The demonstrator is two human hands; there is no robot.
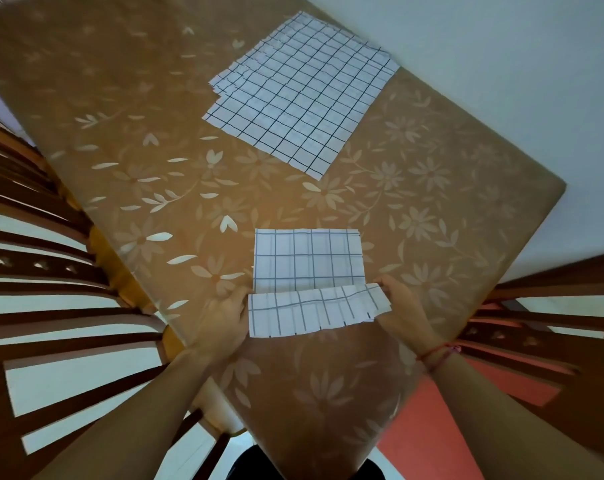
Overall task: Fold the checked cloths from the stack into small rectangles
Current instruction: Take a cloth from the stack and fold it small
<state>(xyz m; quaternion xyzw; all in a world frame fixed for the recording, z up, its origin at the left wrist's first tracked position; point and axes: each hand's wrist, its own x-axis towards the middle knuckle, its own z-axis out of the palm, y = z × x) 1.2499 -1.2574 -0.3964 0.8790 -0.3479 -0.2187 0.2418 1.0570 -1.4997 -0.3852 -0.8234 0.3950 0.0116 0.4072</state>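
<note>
Closest to me, at 6 o'clock, both forearms reach in over the near end of the bench. My left hand pinches the 9 o'clock end of the checked cloth, fingers curled onto its near edge. My right hand, with a red bracelet on its wrist, pinches the 3 o'clock end the same way. Between the two hands the near strip of the cloth is lifted and rumpled, while the rest lies flat on the bench toward 12 o'clock. Wooden chairs stand at 9 o'clock and 3 o'clock. Farther off, at about 12 o'clock and well apart from the held cloth, the stack of unfolded checked cloths lies spread near the bench's far edge.
</note>
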